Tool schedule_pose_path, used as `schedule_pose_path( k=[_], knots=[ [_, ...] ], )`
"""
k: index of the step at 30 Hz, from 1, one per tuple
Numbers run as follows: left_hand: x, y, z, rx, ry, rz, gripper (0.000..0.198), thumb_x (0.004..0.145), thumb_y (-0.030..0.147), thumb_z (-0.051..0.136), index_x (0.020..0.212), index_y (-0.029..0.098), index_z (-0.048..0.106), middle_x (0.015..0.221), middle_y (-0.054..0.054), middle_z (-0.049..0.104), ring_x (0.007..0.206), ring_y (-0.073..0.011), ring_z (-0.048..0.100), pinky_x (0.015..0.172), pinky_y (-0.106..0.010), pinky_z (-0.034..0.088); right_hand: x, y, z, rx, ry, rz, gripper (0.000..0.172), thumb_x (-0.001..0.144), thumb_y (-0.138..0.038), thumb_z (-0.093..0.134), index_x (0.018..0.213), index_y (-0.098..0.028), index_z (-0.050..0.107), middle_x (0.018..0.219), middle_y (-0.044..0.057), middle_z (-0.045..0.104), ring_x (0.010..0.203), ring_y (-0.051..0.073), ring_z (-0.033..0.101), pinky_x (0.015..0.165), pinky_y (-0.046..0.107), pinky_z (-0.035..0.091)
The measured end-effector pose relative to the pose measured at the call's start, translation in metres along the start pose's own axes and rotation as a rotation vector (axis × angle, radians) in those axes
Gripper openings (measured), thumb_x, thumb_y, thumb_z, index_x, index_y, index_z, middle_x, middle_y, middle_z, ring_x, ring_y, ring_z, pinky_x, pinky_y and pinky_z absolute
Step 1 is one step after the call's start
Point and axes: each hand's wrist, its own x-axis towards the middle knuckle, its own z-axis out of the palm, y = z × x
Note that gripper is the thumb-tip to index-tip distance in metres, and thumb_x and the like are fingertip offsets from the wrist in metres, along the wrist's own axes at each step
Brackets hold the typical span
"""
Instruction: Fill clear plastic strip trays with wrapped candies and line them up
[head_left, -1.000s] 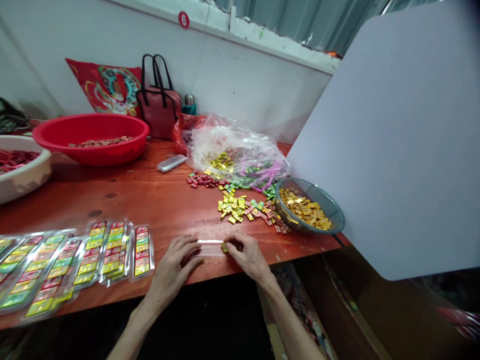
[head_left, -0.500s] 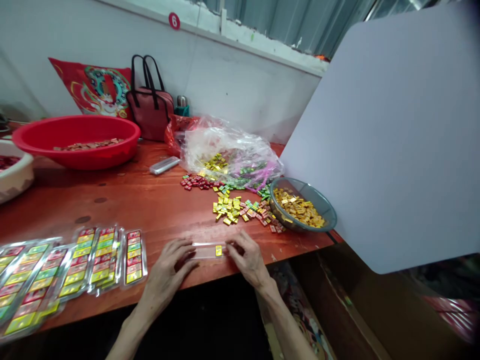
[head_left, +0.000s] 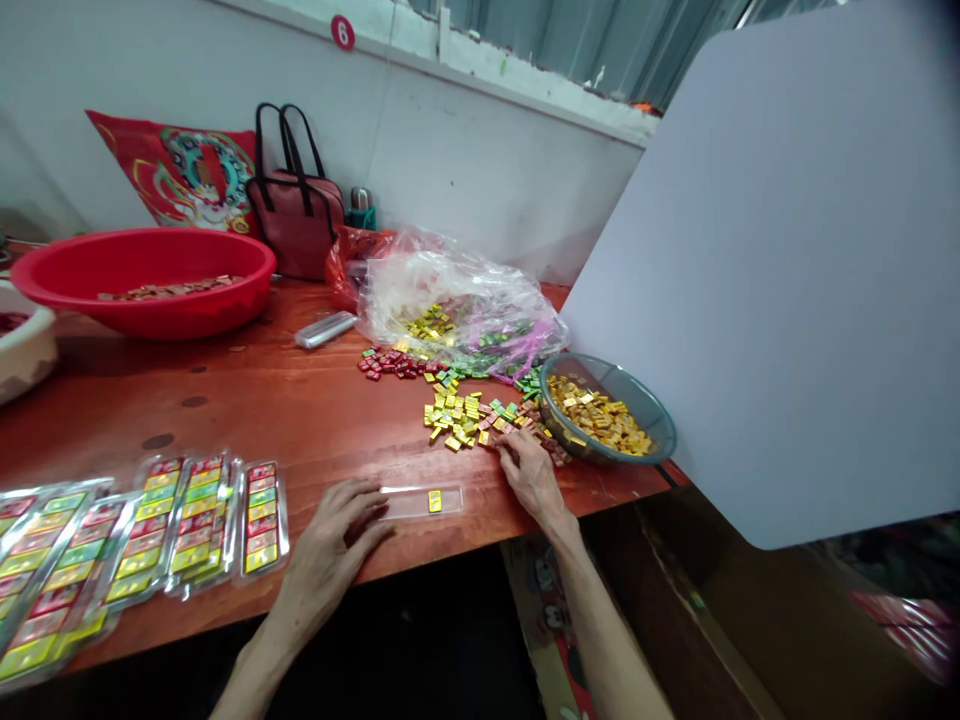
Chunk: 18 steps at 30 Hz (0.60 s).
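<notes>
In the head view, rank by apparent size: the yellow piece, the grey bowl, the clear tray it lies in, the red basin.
Largest to smallest:
1. Red basin
2. Grey bowl
3. Clear tray, its end partly hidden by the left hand
4. Yellow piece

Head-worn view, facing forward and down, near the table (head_left: 322,410)

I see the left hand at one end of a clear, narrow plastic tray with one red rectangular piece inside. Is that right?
Wrong colour: the one rectangular piece inside the clear, narrow plastic tray is yellow, not red, as the head view shows. The left hand is at one end.
</notes>
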Motion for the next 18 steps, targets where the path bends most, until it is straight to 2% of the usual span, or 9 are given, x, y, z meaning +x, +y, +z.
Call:
schedule_pose_path(
  k=[4, 9, 14, 18],
  knots=[
    [0.0, 0.001, 0.0, 0.007, 0.005, 0.007, 0.026, 0.086, 0.044, 0.06, 0.101, 0.024, 0.067, 0.111, -0.007, 0.065, 0.109, -0.0268, 0.058, 0.091, -0.045, 0.052, -0.009, 0.0, -0.007, 0.088, 0.017, -0.007, 0.021, 0.085, -0.013, 0.046, 0.089, -0.018, 0.065, 0.088, 0.005, 0.062, 0.081, 0.017, 0.058, 0.076, 0.029, 0.044],
    [0.0, 0.002, 0.0, 0.014, 0.004, 0.006, 0.027, 0.086, 0.044, 0.059, 0.101, 0.024, 0.067, 0.11, -0.007, 0.065, 0.108, -0.0264, 0.059, 0.09, -0.044, 0.052, -0.005, 0.002, -0.012, 0.041, 0.043, 0.047, 0.017, 0.087, -0.019, 0.049, 0.088, -0.018, 0.066, 0.087, 0.005, 0.063, 0.078, 0.018, 0.058, 0.073, 0.029, 0.043],
    [0.0, 0.002, 0.0, 0.01, 0.011, -0.001, 0.027, 0.086, 0.045, 0.059, 0.101, 0.023, 0.066, 0.11, -0.007, 0.065, 0.108, -0.0264, 0.058, 0.09, -0.045, 0.052, 0.001, -0.003, -0.001, -0.047, 0.011, 0.07, 0.017, 0.087, -0.029, 0.056, 0.096, -0.021, 0.067, 0.087, 0.003, 0.064, 0.074, 0.016, 0.058, 0.067, 0.027, 0.04],
    [0.0, 0.002, -0.001, 0.004, 0.005, 0.002, 0.027, 0.086, 0.045, 0.059, 0.101, 0.023, 0.067, 0.111, -0.008, 0.065, 0.108, -0.0264, 0.059, 0.091, -0.045, 0.052, 0.001, -0.006, 0.009, -0.081, -0.015, 0.074, 0.016, 0.085, -0.032, 0.06, 0.094, -0.021, 0.068, 0.089, 0.004, 0.061, 0.076, 0.016, 0.057, 0.066, 0.026, 0.04]
  ],
)
